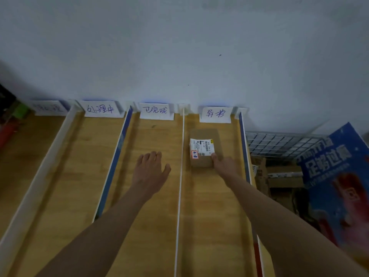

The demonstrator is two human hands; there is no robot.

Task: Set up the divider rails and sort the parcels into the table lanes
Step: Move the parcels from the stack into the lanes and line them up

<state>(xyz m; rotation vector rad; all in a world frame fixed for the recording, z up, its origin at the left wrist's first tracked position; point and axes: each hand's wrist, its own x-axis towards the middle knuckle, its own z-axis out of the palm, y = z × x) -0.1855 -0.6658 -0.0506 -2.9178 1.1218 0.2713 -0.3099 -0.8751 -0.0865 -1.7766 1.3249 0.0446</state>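
Note:
A small brown cardboard parcel (203, 148) with a white shipping label lies in the rightmost lane of the wooden table (151, 216), near the far end. My right hand (224, 163) grips its near right corner, thumb on the top. My left hand (151, 168) hovers flat with straight fingers over the lane to the left, touching nothing that I can see. White and blue divider rails (180, 176) run front to back and split the table into several lanes. A handwritten white lane card (216, 114) stands at the head of the parcel's lane.
More lane cards (156, 111) stand against the wall (179, 47). To the right of the table sits a wire basket (279, 142) over cardboard boxes (283, 176), with a blue printed carton (339, 186) beside them. Dark and red items (10, 120) lie at the far left.

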